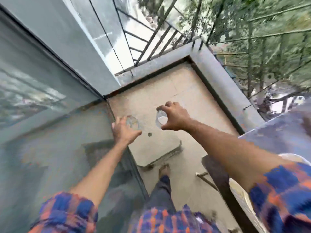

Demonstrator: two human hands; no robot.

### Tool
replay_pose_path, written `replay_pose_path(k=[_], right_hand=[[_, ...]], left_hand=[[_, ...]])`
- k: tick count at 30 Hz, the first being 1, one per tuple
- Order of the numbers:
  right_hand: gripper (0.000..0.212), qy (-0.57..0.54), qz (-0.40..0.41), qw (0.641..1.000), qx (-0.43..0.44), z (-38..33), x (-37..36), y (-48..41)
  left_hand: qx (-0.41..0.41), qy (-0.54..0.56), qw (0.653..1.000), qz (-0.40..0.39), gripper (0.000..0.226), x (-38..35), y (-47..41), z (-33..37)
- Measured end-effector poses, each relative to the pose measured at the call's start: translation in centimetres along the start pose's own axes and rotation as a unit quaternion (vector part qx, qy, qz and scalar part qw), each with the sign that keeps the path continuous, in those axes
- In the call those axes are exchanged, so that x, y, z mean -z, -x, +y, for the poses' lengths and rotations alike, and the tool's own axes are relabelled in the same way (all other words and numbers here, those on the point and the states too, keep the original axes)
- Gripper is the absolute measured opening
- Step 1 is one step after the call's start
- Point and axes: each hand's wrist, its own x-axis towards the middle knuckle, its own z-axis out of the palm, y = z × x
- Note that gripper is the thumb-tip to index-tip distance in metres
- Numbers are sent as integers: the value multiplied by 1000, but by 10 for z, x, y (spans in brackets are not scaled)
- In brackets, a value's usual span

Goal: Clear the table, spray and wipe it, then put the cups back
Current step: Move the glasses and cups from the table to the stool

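Both hands hold a clear cup out in front of the person, over a balcony floor. His left hand curls round the left cup from the side. His right hand pinches the right cup between fingertips and thumb. The two cups are near each other but apart, and motion blur softens their outlines.

Below them lies a beige tiled floor with a small dark spot and a raised slab. One bare foot stands just beside the slab. A glass door runs along the left. A grey parapet with a dark metal railing closes the far corner, and green trees stand beyond it. At the right edge sits a blue-grey surface, too blurred to identify. The plaid sleeves are blue and orange.
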Motion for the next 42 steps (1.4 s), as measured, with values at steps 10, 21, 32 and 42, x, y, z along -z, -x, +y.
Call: replay_pose_path(k=[10,21,32,42], right_hand=[[82,-61,-22,994,-88,13,-115,-100],[84,-28,-15,996,-83,5,-160,-126],[50,-190,-44,968,-160,23,-68,-95],[34,-96,50,983,-147,80,125,64]], left_hand=[[53,1,999,-1,86,-90,-77,-100],[32,-41,999,-1,89,-124,-98,-104],[13,57,998,26,55,-57,-82,-43],[-229,188,955,-32,14,-18,-19,164]])
